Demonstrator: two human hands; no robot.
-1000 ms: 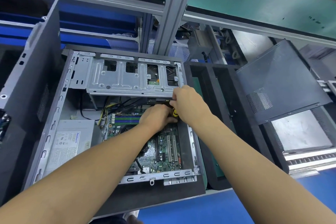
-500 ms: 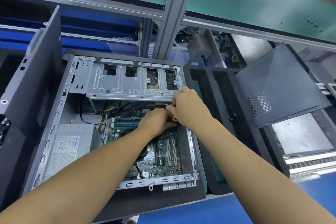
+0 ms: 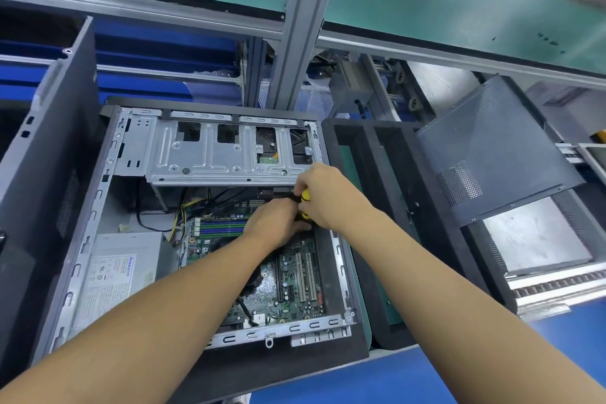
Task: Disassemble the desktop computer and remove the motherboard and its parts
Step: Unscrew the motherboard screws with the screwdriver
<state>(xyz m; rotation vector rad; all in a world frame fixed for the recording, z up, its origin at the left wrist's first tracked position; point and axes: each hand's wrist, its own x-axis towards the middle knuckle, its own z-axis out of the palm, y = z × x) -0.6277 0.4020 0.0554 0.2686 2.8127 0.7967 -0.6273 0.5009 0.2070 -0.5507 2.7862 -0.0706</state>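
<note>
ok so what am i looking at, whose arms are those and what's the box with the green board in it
This is the view from a camera worn on a person's head, looking down at their own bare arms; no robot here. The box is a desktop computer case lying open. Inside are the green motherboard, a grey power supply at the left and a metal drive cage at the far end. The right hand grips a yellow and black screwdriver just below the cage. The left hand sits against the tool, fingers hidden, so whether it holds it is unclear.
</note>
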